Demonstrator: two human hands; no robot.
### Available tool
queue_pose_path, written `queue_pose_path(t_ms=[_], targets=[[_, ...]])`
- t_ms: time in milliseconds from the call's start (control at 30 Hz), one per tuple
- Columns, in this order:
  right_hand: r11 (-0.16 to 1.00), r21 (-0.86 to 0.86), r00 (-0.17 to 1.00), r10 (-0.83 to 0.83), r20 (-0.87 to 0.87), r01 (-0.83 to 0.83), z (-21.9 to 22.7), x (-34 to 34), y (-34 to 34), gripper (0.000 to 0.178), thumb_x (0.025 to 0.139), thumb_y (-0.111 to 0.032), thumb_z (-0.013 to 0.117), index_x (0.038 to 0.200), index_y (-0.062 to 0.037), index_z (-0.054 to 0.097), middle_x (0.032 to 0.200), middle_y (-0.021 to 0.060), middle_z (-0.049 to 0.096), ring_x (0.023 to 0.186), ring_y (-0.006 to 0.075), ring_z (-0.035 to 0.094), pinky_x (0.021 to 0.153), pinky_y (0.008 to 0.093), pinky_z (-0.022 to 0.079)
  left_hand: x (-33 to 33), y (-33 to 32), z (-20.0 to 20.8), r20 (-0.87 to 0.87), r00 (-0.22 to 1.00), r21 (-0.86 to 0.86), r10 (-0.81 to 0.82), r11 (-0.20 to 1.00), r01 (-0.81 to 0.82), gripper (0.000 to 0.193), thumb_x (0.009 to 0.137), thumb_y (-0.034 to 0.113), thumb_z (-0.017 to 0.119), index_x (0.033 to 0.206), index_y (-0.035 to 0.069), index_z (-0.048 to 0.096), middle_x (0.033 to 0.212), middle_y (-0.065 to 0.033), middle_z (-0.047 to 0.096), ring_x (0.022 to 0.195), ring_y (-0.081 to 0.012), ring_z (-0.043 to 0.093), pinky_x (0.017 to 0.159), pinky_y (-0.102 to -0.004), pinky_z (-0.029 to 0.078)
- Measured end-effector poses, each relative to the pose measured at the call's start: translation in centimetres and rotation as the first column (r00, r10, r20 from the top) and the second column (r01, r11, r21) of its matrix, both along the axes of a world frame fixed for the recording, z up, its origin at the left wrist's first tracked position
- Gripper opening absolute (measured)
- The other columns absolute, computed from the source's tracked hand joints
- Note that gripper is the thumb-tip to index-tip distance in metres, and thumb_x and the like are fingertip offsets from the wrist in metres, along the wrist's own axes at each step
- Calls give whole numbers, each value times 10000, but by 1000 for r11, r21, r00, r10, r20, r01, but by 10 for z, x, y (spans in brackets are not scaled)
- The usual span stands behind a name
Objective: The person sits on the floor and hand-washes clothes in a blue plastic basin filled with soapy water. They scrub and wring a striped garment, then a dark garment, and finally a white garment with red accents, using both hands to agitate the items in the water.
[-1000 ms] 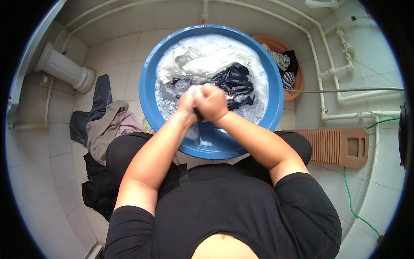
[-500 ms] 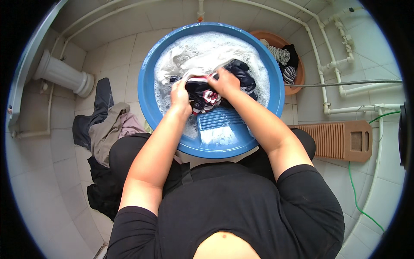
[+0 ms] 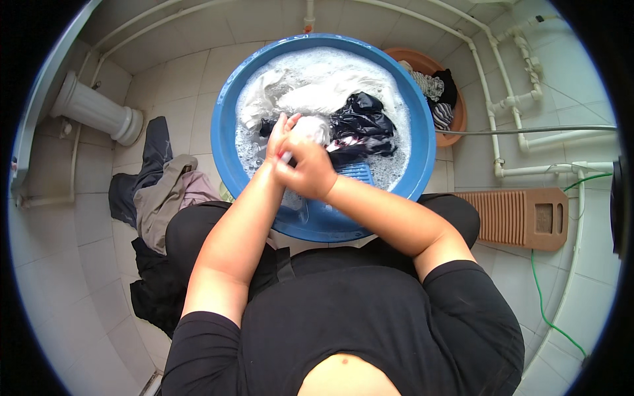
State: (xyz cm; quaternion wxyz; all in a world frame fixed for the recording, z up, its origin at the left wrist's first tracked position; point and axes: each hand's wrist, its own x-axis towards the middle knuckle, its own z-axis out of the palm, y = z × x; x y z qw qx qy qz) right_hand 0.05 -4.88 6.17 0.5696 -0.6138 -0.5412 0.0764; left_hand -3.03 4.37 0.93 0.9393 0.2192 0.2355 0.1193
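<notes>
My left hand [image 3: 280,137] is over the left part of the blue washtub [image 3: 224,152], its visible fingertips stretched out and apart. Crossing in front of it, my right hand [image 3: 309,168] is closed against the left wrist. A small white and red bit shows at the right fingers, too little to name. Right beside the hands, a white bunch [image 3: 316,129] sits in the suds. A wet dark garment [image 3: 363,122] with red and white parts lies to the right, partly over the tub's ribbed washboard [image 3: 356,173]. White cloth [image 3: 317,97] floats behind.
An orange basin [image 3: 456,129] with clothes stands at the back right. A brown washboard [image 3: 515,214] lies right of my knee. Clothes [image 3: 162,198] are heaped on the left floor, near a white pedestal [image 3: 99,109]. Pipes [image 3: 492,99] and a grey hose [image 3: 528,131] run along the right.
Both hands have let go of the dark red-and-white garment, which now lies to the right in the water. My right hand has moved left and nearer, against my left wrist.
</notes>
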Motion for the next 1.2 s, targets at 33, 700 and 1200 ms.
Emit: queue_pose_path(t_ms=[33, 700, 1200], targets=[[999, -5, 997, 36, 70, -35, 1, -8, -6, 144, 690, -122, 628, 772, -59, 528, 733, 108, 569, 665, 288, 576, 609, 350, 464, 1, -5, 8, -85, 993, -47, 85, 995, -89, 448, 920, 465, 415, 1148, 80, 407, 952, -99, 580, 876, -213, 597, 771, -388, 505], [916, -197, 913, -285, 291, 348, -25, 76, -31, 192, 750, -241, 611, 649, -83, 573, 656, 129, 585, 599, 314, 584, 533, 389, 463, 8, -41, 4, -202, 979, 84, 36, 996, -19, 314, 931, 325, 416, 842, 89, 602, 742, -8, 598, 659, -131, 544, 624, -294, 443], [813, -561, 837, 193, 512, 156, -45, 139, -62, 409, 755, -310, 631, 1122, -135, 586, 1135, 100, 580, 1102, 260, 520, 904, 384, 414, -16, -20, 21, -790, 579, 446, 205, -457, 770, 940, 601, 659, 655, 1346, 156, 383, 1398, -143, 331, 1307, -289, 303, 1029, -586, 183]])
